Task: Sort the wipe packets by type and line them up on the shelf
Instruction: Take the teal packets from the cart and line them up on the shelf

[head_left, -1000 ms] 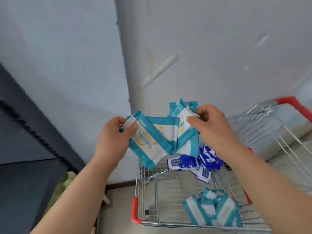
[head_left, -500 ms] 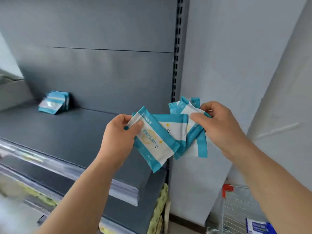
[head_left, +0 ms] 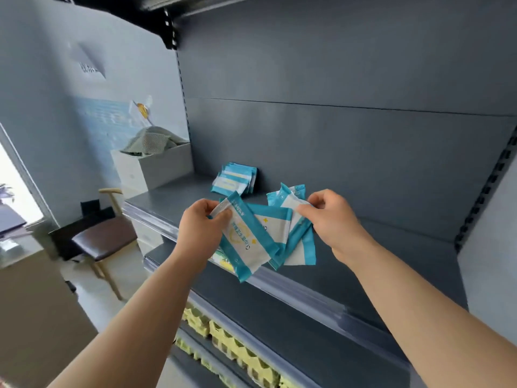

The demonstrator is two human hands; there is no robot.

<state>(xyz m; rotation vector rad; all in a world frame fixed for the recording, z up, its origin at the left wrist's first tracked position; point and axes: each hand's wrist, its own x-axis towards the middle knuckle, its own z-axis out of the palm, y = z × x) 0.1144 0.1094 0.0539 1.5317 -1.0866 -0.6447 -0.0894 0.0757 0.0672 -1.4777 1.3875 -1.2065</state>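
Left hand (head_left: 200, 229): thumb and curled fingers pinch the top corner of the front wipe packet (head_left: 246, 243), teal-edged and white-faced.
Right hand (head_left: 333, 222): curled fingers pinch the rear packets (head_left: 296, 204) of the same fan, held over the front edge of the shelf (head_left: 391, 247).
Hidden: the packets overlap, so their count cannot be told; the print is blurred; fingertips behind the fan are covered.
Shelved stack (head_left: 233, 179): matching packets, just beyond the hands, against the back panel.
White box (head_left: 156, 168): beyond the left hand, holding crumpled cloth (head_left: 152, 140).
Yellow trays (head_left: 237, 348): below the hands, partly covered by the shelf above; contents unclear.
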